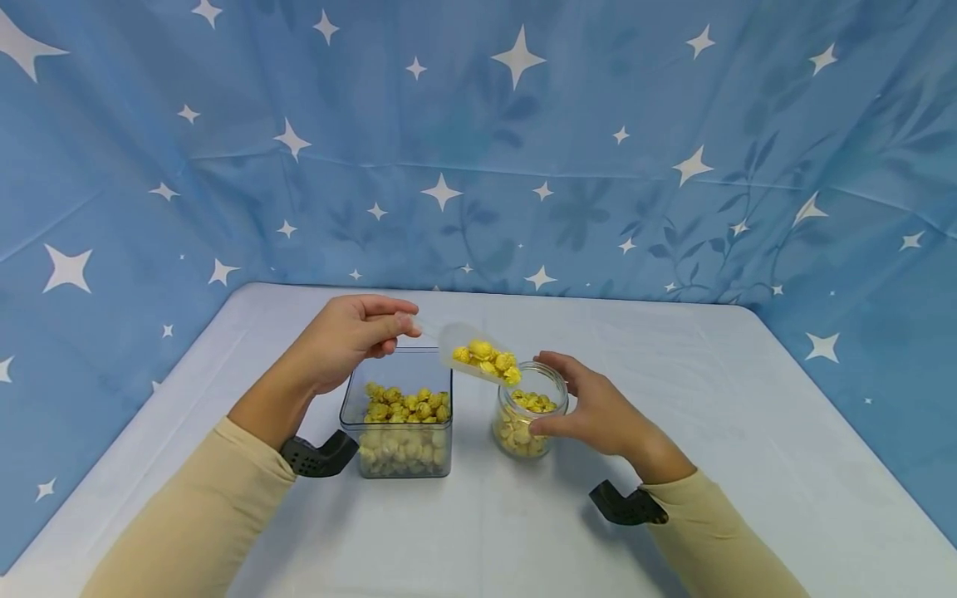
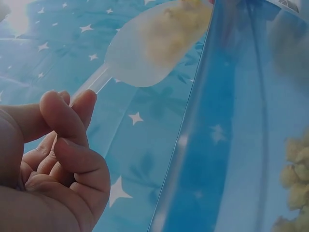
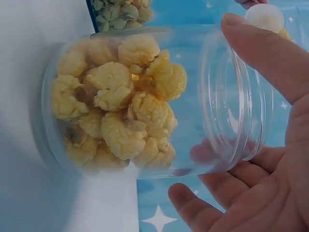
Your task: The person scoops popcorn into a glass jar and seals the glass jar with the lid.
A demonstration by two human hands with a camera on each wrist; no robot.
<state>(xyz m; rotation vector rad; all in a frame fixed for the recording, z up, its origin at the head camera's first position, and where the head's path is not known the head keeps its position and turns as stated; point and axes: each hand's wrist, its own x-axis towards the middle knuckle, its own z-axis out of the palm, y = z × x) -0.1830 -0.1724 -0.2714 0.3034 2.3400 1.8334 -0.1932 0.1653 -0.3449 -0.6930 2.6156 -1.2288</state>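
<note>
Yellow popcorn fills a translucent white scoop (image 1: pixel 452 339), whose thin handle my left hand (image 1: pixel 364 332) pinches between thumb and fingers. The scoop tilts down to the right, its lip over the mouth of a clear glass jar (image 1: pixel 503 432). In the right wrist view the jar (image 3: pixel 193 101) is roughly half full of popcorn (image 3: pixel 116 116). My right hand (image 1: pixel 591 407) grips the jar near its rim, thumb on one side and fingers on the other. Beneath the left hand stands a clear square container (image 1: pixel 405 475) holding more popcorn (image 1: pixel 407 405).
Container and jar stand side by side on a white-covered table (image 1: pixel 673 374), with a gap between them. A blue curtain (image 1: pixel 478 149) with white stars hangs behind. Both wrists carry black camera mounts (image 1: pixel 320 457).
</note>
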